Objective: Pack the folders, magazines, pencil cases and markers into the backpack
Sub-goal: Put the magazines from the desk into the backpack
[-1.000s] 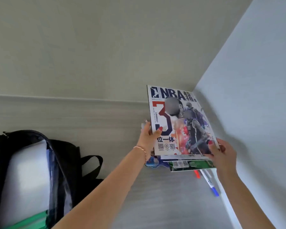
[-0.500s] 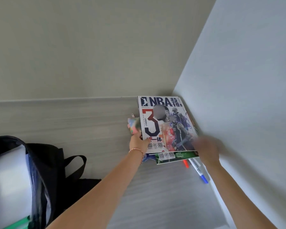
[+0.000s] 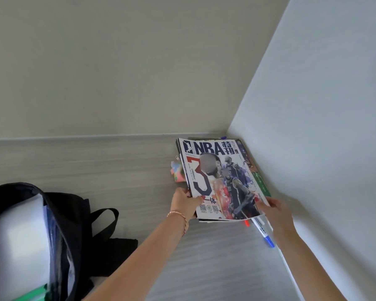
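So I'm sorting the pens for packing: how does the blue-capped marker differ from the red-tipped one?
The blue-capped marker shows most of its white barrel on the table; the red-tipped marker shows only its red end. The blue-capped marker lies beside the right hand; the red-tipped marker lies further left. Both poke out from under the magazine.

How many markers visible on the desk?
2. A blue-capped marker lies by the right wall beside the right hand; an orange marker tip pokes from under the magazines. More may be hidden beneath.
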